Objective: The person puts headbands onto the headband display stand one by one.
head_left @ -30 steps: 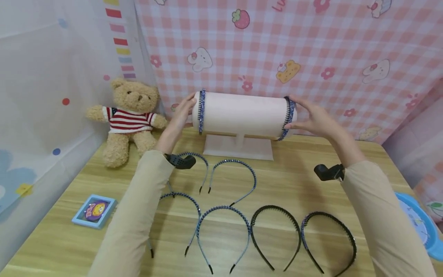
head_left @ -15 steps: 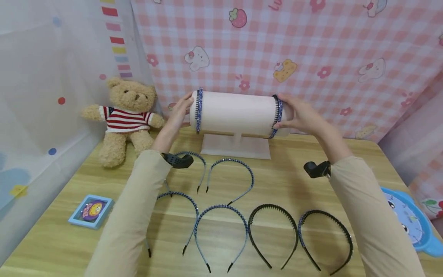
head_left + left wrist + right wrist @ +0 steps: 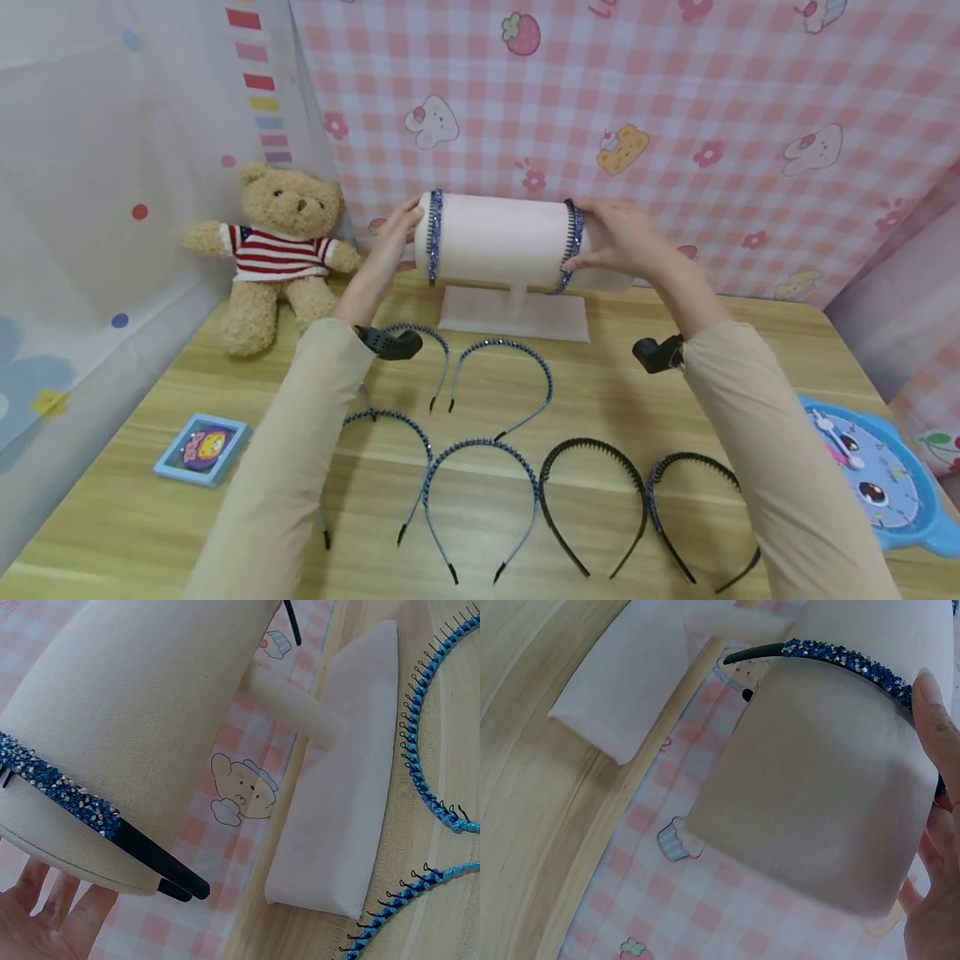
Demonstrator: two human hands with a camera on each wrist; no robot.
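Wood-grain table [image 3: 600, 375]; pink-checked cloth [image 3: 675, 75] behind. One white roll [image 3: 495, 242] on a post, long axis running left to right. One headband [image 3: 576, 237] straddles it right of the middle, arch up, tips downward: blue glitter, black comb teeth. Right hand [image 3: 626, 237] pinches the headband; left hand [image 3: 386, 250], fingers extended, merely touches the roll's left end.

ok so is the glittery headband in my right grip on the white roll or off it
On: in both the head and right wrist views, the headband curves around the white roll.
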